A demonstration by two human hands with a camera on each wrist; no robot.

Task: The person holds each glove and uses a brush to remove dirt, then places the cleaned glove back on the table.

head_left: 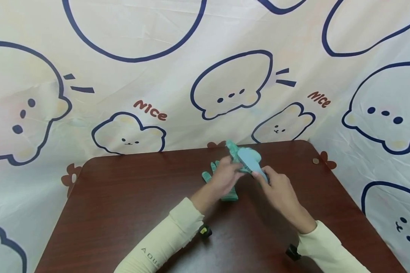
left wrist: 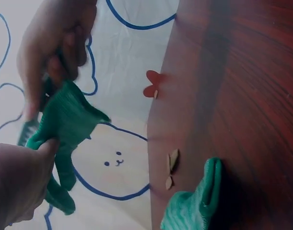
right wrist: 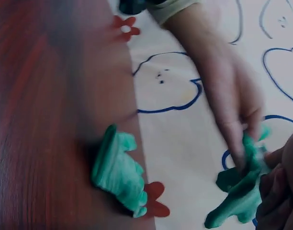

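Observation:
A green knit glove [head_left: 231,148] is held up above the far part of the table by my left hand [head_left: 224,176], its thumb and fingers pinching the fabric. My right hand [head_left: 276,187] grips a light blue brush [head_left: 249,159], whose back faces up in the head view and overlaps the glove. Pale bristles of the brush [left wrist: 29,129] show beside the glove in the left wrist view. A second green glove [head_left: 230,196] lies on the table beneath my left hand, partly covered by it in the head view.
The dark brown wooden table [head_left: 133,204] ends at a cartoon-printed cloth [head_left: 177,83] behind and at the sides. A small tan disc [head_left: 315,161] sits near the right edge. Several thin tan pieces [left wrist: 173,161] show near the edge in the left wrist view.

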